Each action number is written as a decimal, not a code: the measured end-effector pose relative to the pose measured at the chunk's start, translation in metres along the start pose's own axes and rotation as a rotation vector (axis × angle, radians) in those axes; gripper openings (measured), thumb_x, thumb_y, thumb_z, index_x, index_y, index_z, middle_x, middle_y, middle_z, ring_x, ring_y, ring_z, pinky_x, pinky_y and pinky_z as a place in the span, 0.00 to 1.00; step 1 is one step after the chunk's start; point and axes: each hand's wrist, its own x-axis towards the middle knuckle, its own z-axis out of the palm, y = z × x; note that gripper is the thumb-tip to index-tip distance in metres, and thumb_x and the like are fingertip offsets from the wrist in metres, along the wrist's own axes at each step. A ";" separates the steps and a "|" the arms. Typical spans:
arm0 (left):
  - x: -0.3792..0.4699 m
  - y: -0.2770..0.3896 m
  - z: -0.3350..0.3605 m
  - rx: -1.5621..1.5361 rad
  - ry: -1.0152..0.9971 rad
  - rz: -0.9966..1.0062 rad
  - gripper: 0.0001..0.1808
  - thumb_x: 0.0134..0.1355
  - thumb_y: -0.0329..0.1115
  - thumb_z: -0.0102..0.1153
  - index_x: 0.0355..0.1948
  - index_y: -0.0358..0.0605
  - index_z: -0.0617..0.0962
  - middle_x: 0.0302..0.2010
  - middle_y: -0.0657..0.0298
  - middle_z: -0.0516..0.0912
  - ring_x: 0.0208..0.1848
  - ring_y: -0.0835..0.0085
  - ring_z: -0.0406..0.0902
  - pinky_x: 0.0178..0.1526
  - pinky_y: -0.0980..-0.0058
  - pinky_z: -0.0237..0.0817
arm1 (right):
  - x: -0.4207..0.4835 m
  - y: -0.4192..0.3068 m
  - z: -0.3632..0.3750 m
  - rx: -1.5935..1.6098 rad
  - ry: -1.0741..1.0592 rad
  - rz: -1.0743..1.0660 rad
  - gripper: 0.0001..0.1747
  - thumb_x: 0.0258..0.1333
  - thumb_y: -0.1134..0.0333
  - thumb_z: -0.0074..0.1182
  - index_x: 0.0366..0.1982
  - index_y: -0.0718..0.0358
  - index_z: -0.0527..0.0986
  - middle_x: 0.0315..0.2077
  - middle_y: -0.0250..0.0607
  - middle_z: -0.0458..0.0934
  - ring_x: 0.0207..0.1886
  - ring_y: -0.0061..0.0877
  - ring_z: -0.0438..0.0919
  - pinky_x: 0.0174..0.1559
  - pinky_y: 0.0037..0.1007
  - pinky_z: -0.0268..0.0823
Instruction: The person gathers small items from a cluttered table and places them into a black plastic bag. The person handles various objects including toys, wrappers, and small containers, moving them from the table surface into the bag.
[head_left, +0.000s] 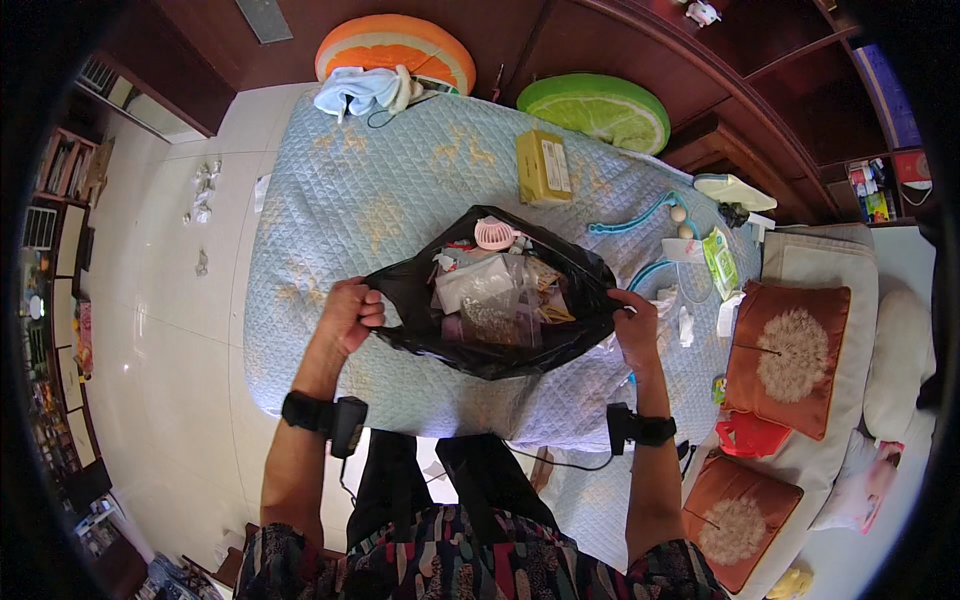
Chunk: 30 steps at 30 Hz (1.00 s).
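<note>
A black plastic bag (495, 364) is stretched wide between my two hands, its mouth facing up at me. My left hand (352, 315) is closed in a fist around the left side of its rim. At the opposite side, my right hand (634, 322) pinches the rim between thumb and fingers. Inside the bag lie a pink handheld fan (495, 234), a white packet (469, 283), a clear plastic bag (491, 315) of small pale pieces and some yellow items (556, 313). The lower contents are hidden beneath these.
Under the bag spreads a blue quilted cover (337, 195). A yellow cardboard box (541, 169) stands beyond it. Towards the right are blue straps (637, 217), a green wipes pack (721, 264), crumpled tissues (685, 326) and orange cushions (787, 360). Paper scraps (202, 191) lie on the tiled floor.
</note>
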 end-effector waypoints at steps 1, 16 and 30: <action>-0.009 0.012 -0.001 0.018 -0.009 -0.005 0.09 0.51 0.19 0.36 0.27 0.47 0.61 0.16 0.72 0.56 0.14 0.84 0.49 0.13 0.83 0.41 | -0.003 -0.010 -0.004 -0.040 0.010 0.022 0.19 0.42 0.83 0.42 0.39 0.67 0.77 0.34 0.40 0.79 0.30 0.19 0.75 0.34 0.21 0.66; -0.086 0.093 -0.041 0.054 0.115 0.063 0.11 0.52 0.19 0.40 0.38 0.37 0.65 0.22 0.61 0.72 0.13 0.86 0.54 0.12 0.87 0.47 | 0.006 -0.090 0.078 -0.271 -0.703 -0.122 0.17 0.44 0.76 0.47 0.40 0.60 0.76 0.26 0.44 0.74 0.31 0.30 0.74 0.33 0.29 0.67; -0.051 0.058 -0.141 -0.078 -0.195 0.031 0.11 0.60 0.31 0.53 0.38 0.33 0.75 0.20 0.58 0.75 0.19 0.74 0.69 0.27 0.75 0.65 | 0.326 -0.110 0.443 -0.928 -0.338 -0.768 0.25 0.47 0.83 0.43 0.52 0.73 0.62 0.55 0.57 0.61 0.46 0.48 0.72 0.49 0.39 0.66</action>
